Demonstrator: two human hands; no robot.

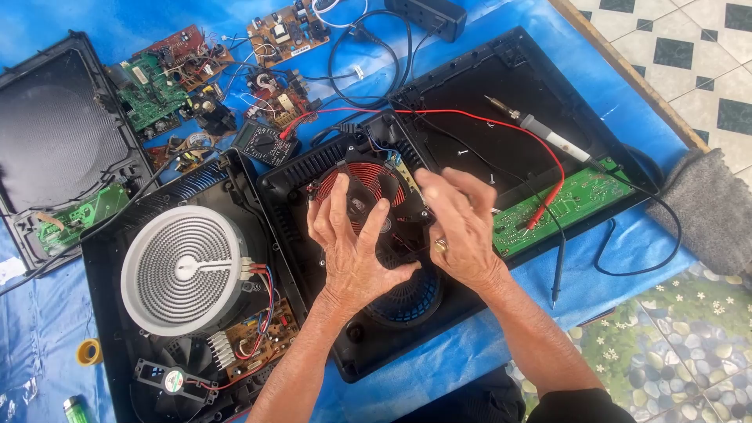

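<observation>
Where the head camera looks down on the blue plastic sheet [486,345], the black plastic cooker shell [368,345] lies open in the middle, holding a flat red copper coil [362,182] and, lower down, a round blue-tinted fan grille [409,298].

Left hand [352,251]: fingers spread and apart, palm down over the coil and the shell's centre, clamped on nothing that can be seen. Right hand [462,227]: fingers loosely curled beside the left, a gold ring [441,245] on one finger; whether the fingertips pinch some small part cannot be told.

Second black casing [106,258], to the left: contains a round grey ribbed heating element [182,269] with a white spiral face, a brown circuit board [262,333] with coloured wires, and a small black fan [174,381].

Black lid panel [501,102], upper right: flat, matt, bearing a long green circuit board [576,200] along its lower edge, a soldering iron [540,133] with a pale handle, and a red probe lead [501,121] arching across it.

Third black tray [55,133], far left: dusty inner face, a small green board [74,219] at its lower edge.

Loose on the sheet: a black multimeter [266,143], several green and brown circuit boards [168,74], a yellow tape roll [89,352], a green lighter [74,409], a grey knitted cloth [713,207] at the right.
</observation>
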